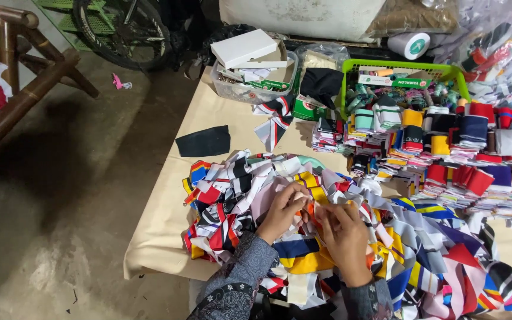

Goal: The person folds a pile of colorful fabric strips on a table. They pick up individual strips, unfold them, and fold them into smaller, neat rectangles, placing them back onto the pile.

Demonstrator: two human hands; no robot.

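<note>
A big heap of striped fabric strips point(232, 195) in many colours covers the near part of a beige-covered table point(161, 231). My left hand point(282, 210) and my right hand point(345, 237) meet above the heap, both pinching a small orange and white strip point(310, 208) between the fingertips. Both wrists come out of dark patterned sleeves at the bottom edge. Yellow, navy and red strips lie directly under the hands.
Folded, stacked strips point(445, 160) fill the table's right side. A green basket point(351, 74), a clear box of cartons point(250, 89), a black cloth piece point(204, 141) and a tape roll point(409, 44) lie beyond. A wooden chair point(19, 89) and bicycle wheel point(120, 29) stand on the left.
</note>
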